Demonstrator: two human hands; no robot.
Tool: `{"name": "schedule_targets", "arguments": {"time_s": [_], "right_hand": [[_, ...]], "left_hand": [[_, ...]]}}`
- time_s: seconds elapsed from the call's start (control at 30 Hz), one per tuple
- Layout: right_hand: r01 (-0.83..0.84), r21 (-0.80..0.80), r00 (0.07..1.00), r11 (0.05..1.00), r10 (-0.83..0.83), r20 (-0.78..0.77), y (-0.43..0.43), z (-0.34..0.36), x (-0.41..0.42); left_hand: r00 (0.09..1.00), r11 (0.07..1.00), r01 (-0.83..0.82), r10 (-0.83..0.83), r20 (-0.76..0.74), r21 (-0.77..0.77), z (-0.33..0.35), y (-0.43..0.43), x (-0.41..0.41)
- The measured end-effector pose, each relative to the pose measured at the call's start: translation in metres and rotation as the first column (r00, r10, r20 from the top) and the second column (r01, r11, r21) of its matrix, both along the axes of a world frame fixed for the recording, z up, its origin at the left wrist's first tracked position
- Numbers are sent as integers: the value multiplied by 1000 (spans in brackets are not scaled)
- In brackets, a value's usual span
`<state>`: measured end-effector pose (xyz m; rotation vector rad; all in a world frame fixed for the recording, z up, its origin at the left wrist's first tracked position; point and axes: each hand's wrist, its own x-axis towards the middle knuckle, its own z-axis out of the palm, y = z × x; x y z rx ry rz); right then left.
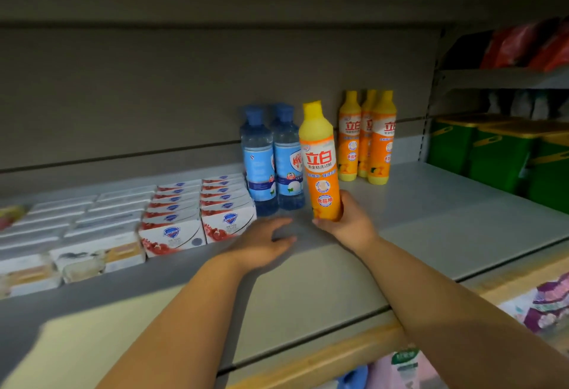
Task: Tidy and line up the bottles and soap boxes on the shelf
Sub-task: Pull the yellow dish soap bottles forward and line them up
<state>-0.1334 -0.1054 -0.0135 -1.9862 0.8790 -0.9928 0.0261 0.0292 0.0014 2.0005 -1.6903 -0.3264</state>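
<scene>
Grey shelf (pixel 446 219) runs across our view under a beige back panel. Our right grip (pixel 348 222) is wrapped round the lower end of an orange bottle (pixel 320 161), which stands near upright just right of two blue bottles (pixel 258 161). The grip hides its base, so we cannot tell whether it rests on the shelf. Three back bottles (pixel 380 142) of the same kind stand behind it by the panel. Our left grip (pixel 261 244) is released, fingers straight and palm down, low over the shelf in front of the blue bottles. It is blurred, so we cannot tell whether it touches. Soap boxes (pixel 197 213) lie in rows to the left, and green bins (pixel 492 154) sit far right.
</scene>
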Motion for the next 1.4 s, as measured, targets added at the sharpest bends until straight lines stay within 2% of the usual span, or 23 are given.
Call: {"name": "schedule_targets", "arguments": {"time_s": [0.03,0.1,0.2,0.27,0.37,0.43,0.5,0.57,0.7,0.8,0.87,0.93,1.03,1.1,1.17,1.27,1.33,1.4], "right_hand": [[-30,-30,999,999,30,21,2,1,0],[-109,-83,992,991,114,58,7,3,2],[-148,-106,981,983,159,110,11,5,2],[-183,-46,965,982,188,180,14,8,0],[-285,57,899,957,246,362,17,13,-1],[-320,115,852,940,232,469,18,16,-1],[-306,192,821,933,156,550,17,19,-2],[-276,252,804,927,79,589,14,21,-5],[-213,411,840,886,-49,541,11,21,-8],[-144,556,853,819,-182,490,10,25,-11],[-165,496,838,852,-144,527,11,27,-13],[-222,374,795,900,-55,605,13,27,-12],[-330,201,733,922,117,670,21,23,-10],[-340,117,734,933,186,653,25,21,-7],[-293,77,764,953,185,618,29,21,-5],[-177,61,821,982,113,560,32,22,-4],[-207,190,806,960,57,589,31,23,-4],[-287,379,785,880,-11,620,28,24,-5]], "left_hand": [[986,997,-30,17,-166,-73,5,2,-1],[880,959,-71,-68,-470,-273,22,5,-5],[636,826,-183,-315,-704,-534,40,11,-6],[482,773,-267,-410,-774,-575,46,15,-4],[274,765,-362,-460,-845,-533,51,18,1],[169,757,-397,-496,-852,-519,58,21,4],[114,738,-409,-543,-832,-537,64,26,9],[111,747,-393,-540,-835,-536,65,28,13],[135,811,-233,-519,-844,-537,60,27,7],[211,829,-112,-518,-829,-547,57,24,0],[250,820,-158,-506,-826,-550,57,23,-2],[244,807,-269,-471,-847,-526,58,23,0],[263,797,-465,-291,-920,-385,58,24,4],[251,777,-569,-147,-957,-269,55,23,5],[204,750,-627,-104,-973,-211,54,23,5],[231,759,-560,-241,-943,-332,51,20,5],[236,787,-402,-404,-884,-467,51,20,3],[229,772,-253,-538,-811,-583,52,18,1]]}}
